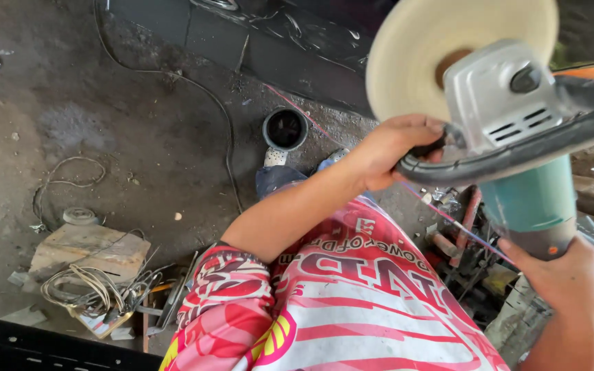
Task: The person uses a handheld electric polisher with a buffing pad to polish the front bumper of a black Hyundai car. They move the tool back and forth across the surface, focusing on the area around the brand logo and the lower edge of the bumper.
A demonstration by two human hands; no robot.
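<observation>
Item: handheld polisher (517, 137), teal body, grey gear head, pale round buffing pad (414, 48) facing away, far right of the scene, raised clear of the floor.
Left hand (390, 151): fingers wrapped shut around the black loop handle (503, 161) at the head.
Right hand (572, 282): fingers closed around the rear of the teal body, near right.
Step, as judged: tool carried in both hands, pad touching nothing; whether it spins cannot be told.
Next move calls for: a firm two-handed hold and the pad brought flat to a surface.
Surroundings: dark panel (297, 41) far centre; black pot (284, 128) on dirt floor (104, 103); coiled wire (84, 288) near left.
</observation>
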